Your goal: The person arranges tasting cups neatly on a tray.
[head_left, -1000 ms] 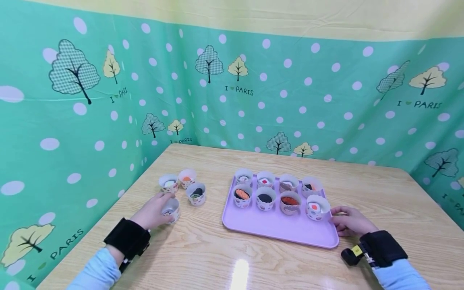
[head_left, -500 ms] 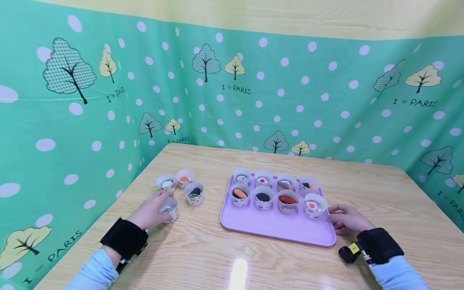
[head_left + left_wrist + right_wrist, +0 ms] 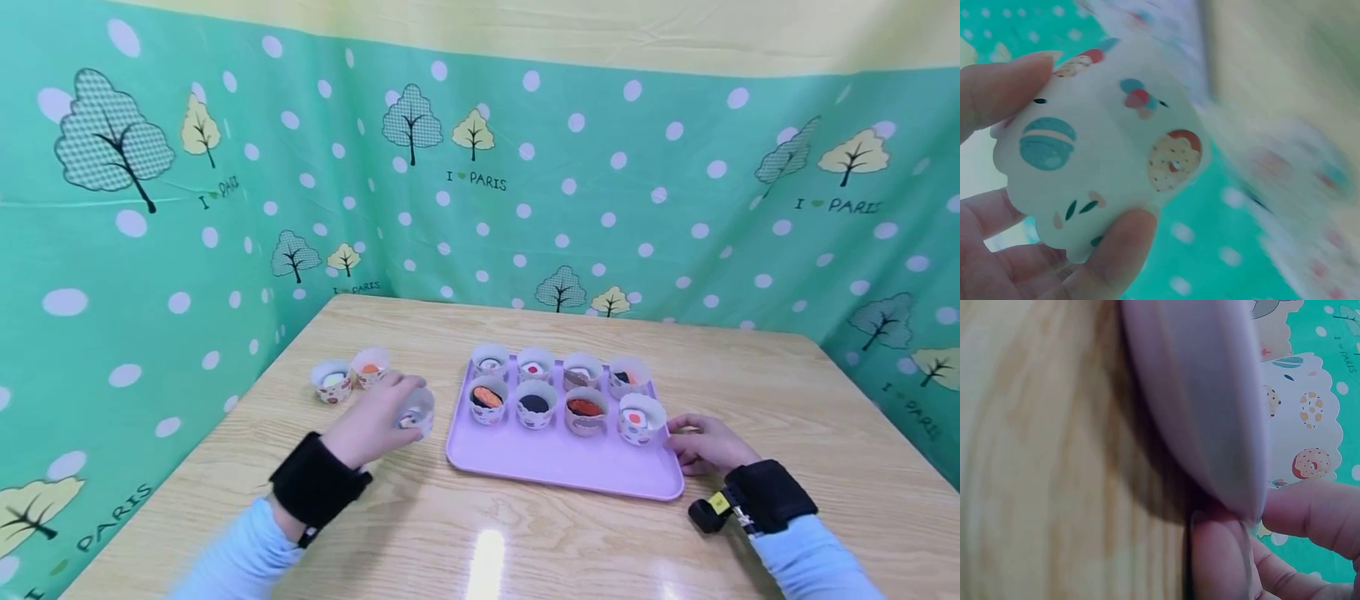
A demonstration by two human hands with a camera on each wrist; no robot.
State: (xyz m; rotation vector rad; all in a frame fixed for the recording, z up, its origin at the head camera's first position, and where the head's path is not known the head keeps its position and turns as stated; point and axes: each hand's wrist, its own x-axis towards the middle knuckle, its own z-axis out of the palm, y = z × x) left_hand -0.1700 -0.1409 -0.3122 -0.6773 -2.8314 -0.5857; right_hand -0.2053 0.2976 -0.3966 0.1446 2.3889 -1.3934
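My left hand (image 3: 372, 423) grips a paper baking cup (image 3: 417, 412), held above the table left of the tray; a pale piece sits inside it. Macaron and doughnut prints cover this cup's wall (image 3: 1110, 125) in the left wrist view, with fingers and thumb around it. The right hand (image 3: 708, 444) pinches the right edge of the lilac tray (image 3: 555, 468). In the right wrist view, its thumb and a finger are on either side of the tray's rim (image 3: 1210, 425). Several printed cups (image 3: 536, 405) with toy sushi stand in two rows on the tray.
At the left of the wooden table (image 3: 405, 533) stand a cup with a whitish piece (image 3: 332, 382) and a cup with an orange piece (image 3: 371, 367). A green dotted curtain (image 3: 645, 192) hangs behind and along the left side.
My left hand has lifted the near-left cup and carried it right toward the tray, now covering the spot where the dark-filled cup stood. The right hand stays at the tray's edge.
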